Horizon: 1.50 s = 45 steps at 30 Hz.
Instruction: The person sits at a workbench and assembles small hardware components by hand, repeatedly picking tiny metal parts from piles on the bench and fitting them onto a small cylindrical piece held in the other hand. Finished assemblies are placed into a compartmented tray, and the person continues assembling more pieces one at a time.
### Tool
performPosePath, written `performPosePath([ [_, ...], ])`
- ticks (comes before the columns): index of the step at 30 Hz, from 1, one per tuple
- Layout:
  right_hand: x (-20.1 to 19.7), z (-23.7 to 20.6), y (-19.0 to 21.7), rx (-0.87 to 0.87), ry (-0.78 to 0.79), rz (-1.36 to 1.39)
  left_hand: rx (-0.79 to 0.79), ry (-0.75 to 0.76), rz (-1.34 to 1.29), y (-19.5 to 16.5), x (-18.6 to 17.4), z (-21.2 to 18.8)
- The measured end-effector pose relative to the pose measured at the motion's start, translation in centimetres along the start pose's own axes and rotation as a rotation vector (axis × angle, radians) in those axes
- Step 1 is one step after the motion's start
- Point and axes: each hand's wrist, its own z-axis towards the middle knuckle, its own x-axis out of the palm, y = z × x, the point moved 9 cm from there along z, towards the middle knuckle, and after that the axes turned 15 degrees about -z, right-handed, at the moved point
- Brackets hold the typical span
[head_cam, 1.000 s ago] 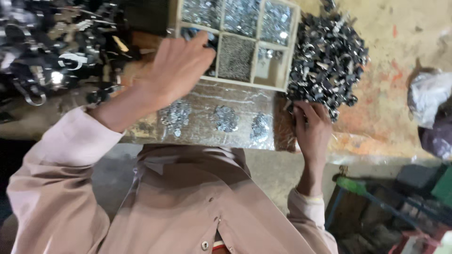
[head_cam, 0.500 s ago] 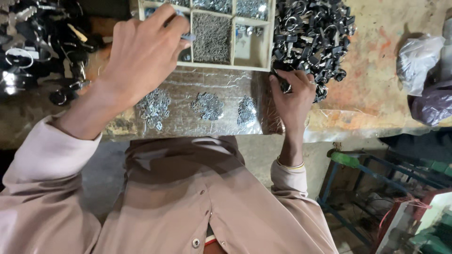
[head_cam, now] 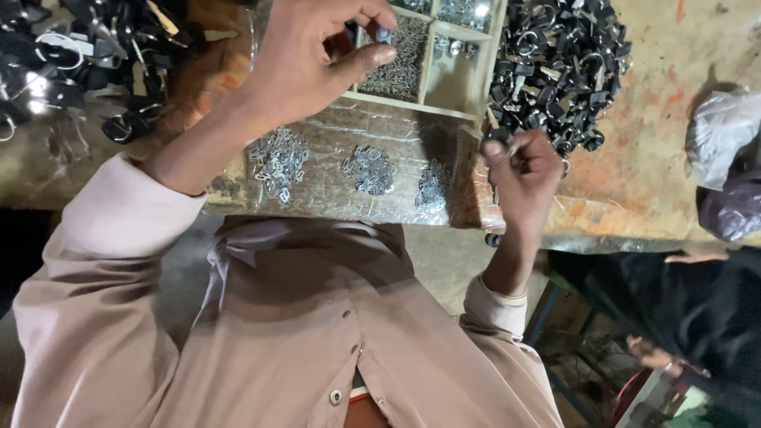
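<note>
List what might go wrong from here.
1. The small metal piece pinched in the left hand could slip into the wrong compartment of the wooden tray.
2. The right hand, holding a black part near the edge of the table, might drop it to the floor.

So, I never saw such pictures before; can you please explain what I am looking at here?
There is no machine here. A person wears a camera on the head, so the one view looks down over their shirt at their own two bare hands.

The left hand pinches a small silver part above a wooden compartment tray that holds more small metal pieces. The right hand grips a small black part at the edge of a heap of black metal clips.

Three little piles of silver parts lie on a shiny wrapped board on the worn workbench. At the lower right, another person's hand shows.
</note>
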Motion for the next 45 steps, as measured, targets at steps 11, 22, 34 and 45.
performPosePath([
  [11, 6.3, -0.9, 8.3, -0.445, -0.060, -0.502, -0.082, -0.086, -0.313, 3.1, -0.4, -1.3],
  [22, 7.7, 4.0, 14.0, -0.593, 0.004, -0.621, -0.099, -0.097, -0.213, 2.5, -1.0, -0.9],
  [34, 8.7, 8.4, 13.1, -0.621, 0.074, -0.338, -0.130, -0.142, -0.192, 1.7, -1.4, -0.8],
  [45, 12.0, 7.8, 10.6, -0.290, 0.376, 0.525, -0.187, -0.150, -0.168, 2.2, -1.0, -1.0],
])
